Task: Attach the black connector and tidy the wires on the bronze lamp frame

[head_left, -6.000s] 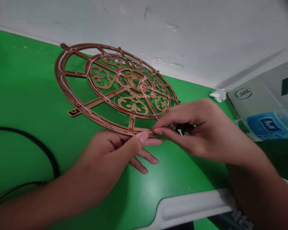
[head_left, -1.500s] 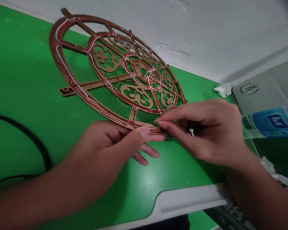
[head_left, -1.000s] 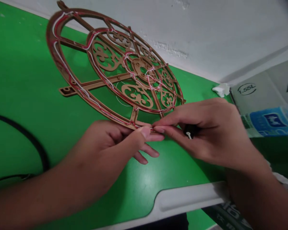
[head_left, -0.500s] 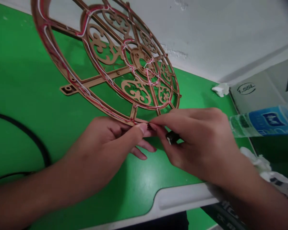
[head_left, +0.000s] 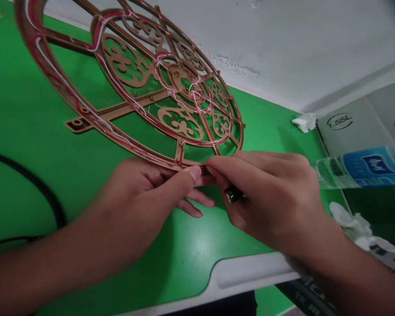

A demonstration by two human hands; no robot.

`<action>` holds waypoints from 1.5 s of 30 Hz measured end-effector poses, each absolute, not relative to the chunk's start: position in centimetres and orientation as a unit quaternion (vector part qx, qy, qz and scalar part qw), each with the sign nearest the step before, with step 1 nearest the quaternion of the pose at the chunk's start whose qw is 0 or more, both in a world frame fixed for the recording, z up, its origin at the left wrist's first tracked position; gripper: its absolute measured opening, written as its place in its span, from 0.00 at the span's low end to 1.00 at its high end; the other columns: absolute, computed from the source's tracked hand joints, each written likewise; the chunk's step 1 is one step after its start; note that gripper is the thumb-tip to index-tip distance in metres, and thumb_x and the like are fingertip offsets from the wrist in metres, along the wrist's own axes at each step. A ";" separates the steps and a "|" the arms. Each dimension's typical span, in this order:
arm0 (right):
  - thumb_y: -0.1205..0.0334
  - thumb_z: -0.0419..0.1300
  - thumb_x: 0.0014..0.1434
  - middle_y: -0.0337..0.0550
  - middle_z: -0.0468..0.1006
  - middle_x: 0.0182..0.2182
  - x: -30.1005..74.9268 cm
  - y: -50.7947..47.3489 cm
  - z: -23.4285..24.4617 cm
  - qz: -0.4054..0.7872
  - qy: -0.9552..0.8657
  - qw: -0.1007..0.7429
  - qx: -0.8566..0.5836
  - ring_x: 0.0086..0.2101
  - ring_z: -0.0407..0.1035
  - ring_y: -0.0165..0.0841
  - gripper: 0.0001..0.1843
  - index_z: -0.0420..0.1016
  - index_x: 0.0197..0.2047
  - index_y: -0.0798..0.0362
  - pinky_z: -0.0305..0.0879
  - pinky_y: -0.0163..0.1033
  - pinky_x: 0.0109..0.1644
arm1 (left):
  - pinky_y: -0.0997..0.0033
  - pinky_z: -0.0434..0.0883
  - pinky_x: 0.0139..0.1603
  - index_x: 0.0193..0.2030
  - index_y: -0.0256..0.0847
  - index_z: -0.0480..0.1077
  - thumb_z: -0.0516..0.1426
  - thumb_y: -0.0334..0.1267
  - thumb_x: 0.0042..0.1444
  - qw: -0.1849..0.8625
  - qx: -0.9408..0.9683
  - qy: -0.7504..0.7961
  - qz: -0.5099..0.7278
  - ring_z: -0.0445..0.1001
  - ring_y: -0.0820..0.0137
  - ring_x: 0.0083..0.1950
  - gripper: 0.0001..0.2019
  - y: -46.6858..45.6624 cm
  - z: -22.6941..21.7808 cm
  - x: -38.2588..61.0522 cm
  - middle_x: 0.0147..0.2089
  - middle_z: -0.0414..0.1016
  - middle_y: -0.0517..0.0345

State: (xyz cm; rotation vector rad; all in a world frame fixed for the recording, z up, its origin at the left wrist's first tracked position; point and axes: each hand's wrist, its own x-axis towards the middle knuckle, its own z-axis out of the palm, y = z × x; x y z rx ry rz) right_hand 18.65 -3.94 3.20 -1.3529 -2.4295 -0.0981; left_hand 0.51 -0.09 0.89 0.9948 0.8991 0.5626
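A round brown lattice frame (head_left: 131, 106) with scrolled ornaments leans tilted above the green surface. Red and white wires (head_left: 109, 125) run in the grooves of its rings. My left hand (head_left: 148, 193) grips the near rim, thumb on top and fingers beneath, two of them stretched out. Just to the right, my right hand (head_left: 270, 193) is closed, with thumb and forefinger pinched at the same rim. A short black object with a shiny end (head_left: 233, 194) sticks out from its curled fingers; the rest of it is hidden. Whatever lies between the pinched fingertips is too small to make out.
On the right, a plastic bottle with a blue label (head_left: 368, 166) lies before a grey-white box (head_left: 358, 116). Crumpled tissues (head_left: 304, 122) sit near the wall (head_left: 283, 48). A black cable (head_left: 48, 188) curves at left. A white raised edge (head_left: 250, 272) borders the near side.
The lattice frame has shifted a little left and up in view, its far left side most. Both hands keep nearly the same hold at the rim.
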 end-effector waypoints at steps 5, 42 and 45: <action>0.72 0.58 0.59 0.36 0.79 0.27 18.8 -3.8 3.0 -0.055 -0.865 0.179 -0.465 0.27 0.73 0.31 0.08 0.78 0.31 0.55 0.54 0.42 0.27 | 0.93 0.76 0.31 0.24 0.45 0.80 0.63 0.46 0.56 0.743 0.459 0.410 0.263 0.79 0.82 0.29 0.13 -0.3 0.6 0.4 0.29 0.83 0.68; 0.72 0.55 0.64 0.40 0.73 0.24 19.7 -2.5 5.2 -0.044 -0.914 0.133 -0.381 0.25 0.64 0.29 0.13 0.79 0.31 0.58 0.56 0.40 0.28 | 0.88 0.78 0.31 0.25 0.41 0.81 0.63 0.39 0.55 0.770 0.417 0.383 0.293 0.80 0.77 0.28 0.10 -0.5 0.5 0.3 0.27 0.83 0.62; 0.66 0.62 0.63 0.37 0.75 0.25 19.4 -4.0 5.7 -0.030 -0.855 0.248 -0.454 0.23 0.62 0.24 0.04 0.79 0.37 0.56 0.58 0.35 0.29 | 0.86 0.78 0.29 0.28 0.41 0.83 0.64 0.39 0.53 0.778 0.406 0.366 0.310 0.82 0.74 0.28 0.08 -0.3 0.3 0.0 0.32 0.85 0.57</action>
